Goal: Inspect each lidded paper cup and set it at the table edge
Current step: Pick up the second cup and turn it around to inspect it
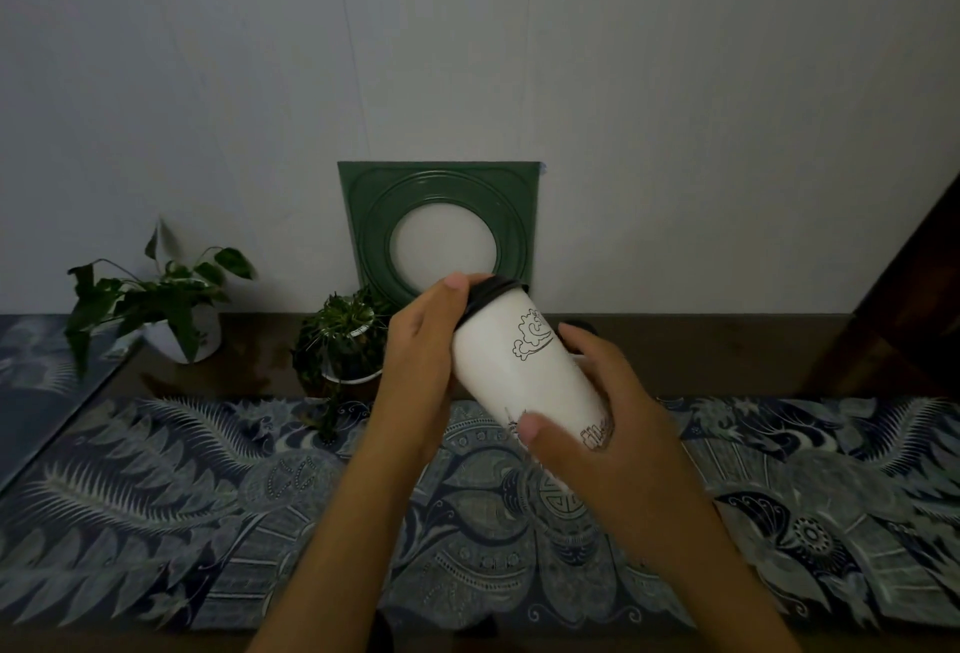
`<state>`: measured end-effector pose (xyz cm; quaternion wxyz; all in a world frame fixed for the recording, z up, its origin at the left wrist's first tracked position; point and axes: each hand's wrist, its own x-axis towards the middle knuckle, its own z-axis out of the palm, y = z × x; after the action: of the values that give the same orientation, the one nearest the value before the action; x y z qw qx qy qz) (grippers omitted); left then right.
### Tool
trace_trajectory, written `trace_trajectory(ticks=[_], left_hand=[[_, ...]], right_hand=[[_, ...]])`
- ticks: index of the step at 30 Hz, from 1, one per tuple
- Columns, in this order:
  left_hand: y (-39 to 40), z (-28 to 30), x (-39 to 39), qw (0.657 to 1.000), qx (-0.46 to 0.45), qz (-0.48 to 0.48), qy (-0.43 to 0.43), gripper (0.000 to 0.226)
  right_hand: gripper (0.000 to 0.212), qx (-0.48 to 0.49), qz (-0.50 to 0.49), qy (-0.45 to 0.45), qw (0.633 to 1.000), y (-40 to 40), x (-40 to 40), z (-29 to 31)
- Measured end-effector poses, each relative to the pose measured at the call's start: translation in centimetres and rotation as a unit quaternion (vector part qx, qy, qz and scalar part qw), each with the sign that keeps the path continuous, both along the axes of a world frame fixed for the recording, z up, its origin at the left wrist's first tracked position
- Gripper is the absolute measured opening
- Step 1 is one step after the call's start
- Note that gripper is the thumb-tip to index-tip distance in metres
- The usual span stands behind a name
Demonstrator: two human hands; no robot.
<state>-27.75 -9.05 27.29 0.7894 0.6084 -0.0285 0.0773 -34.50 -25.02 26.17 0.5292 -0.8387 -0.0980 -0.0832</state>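
Both hands up over the table, one cup (524, 366) between them, held clear of the surface. Cup is white paper with line drawings, tilted so its black lid (491, 295) leans away and to the left. Left hand (421, 366) wraps the upper part, thumb tip pressed against the lid's edge. Right hand (597, 424) grips the lower end, thumb across the near side, fingers curled round the far side, covering the base. Some print on the cup shows beside the right thumb, too blurred to read.

Under the forearms, a blue patterned cloth (208, 522) covers the near part of the table. Beyond the left hand, a small potted plant (345, 340) almost touching the knuckles in view; farther left, a second leafy plant (156, 309) in a white pot. Behind the lid, a green square frame (441, 216) leans against the wall.
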Motion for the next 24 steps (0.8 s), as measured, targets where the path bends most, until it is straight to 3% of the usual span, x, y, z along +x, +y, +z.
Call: trace_trajectory(ticks=[4,10,12,15,19,21,24], left_hand=[[-0.1,0.1,0.1,1.000,0.001,0.010,0.013,0.036],[0.2,0.2,0.0,1.000,0.006,-0.003,-0.011,0.037],[0.3,0.3,-0.1,1.000,0.003,-0.007,-0.016,0.039],[0.4,0.4,-0.2,1.000,-0.014,-0.012,-0.025,0.044],[0.5,0.5,-0.2,0.999,-0.021,-0.030,-0.030,0.044],[0.5,0.5,-0.2,0.999,-0.015,-0.039,-0.033,0.043],[0.4,0.5,-0.2,0.999,-0.011,-0.027,-0.032,0.044]], right_hand=[[0.090,-0.126,-0.028,-0.061,0.990,0.3,-0.1,-0.5],[0.083,-0.105,-0.030,-0.067,0.992,0.4,-0.1,-0.5],[0.078,-0.064,-0.022,-0.058,0.996,0.4,0.0,-0.5],[0.070,0.100,0.018,0.011,0.995,0.3,0.2,-0.2],[0.052,0.352,0.112,0.191,0.910,-0.4,0.4,0.3],[0.051,0.377,0.131,0.223,0.889,-0.6,0.3,0.4],[0.047,0.296,0.092,0.160,0.937,-0.4,0.3,0.3]])
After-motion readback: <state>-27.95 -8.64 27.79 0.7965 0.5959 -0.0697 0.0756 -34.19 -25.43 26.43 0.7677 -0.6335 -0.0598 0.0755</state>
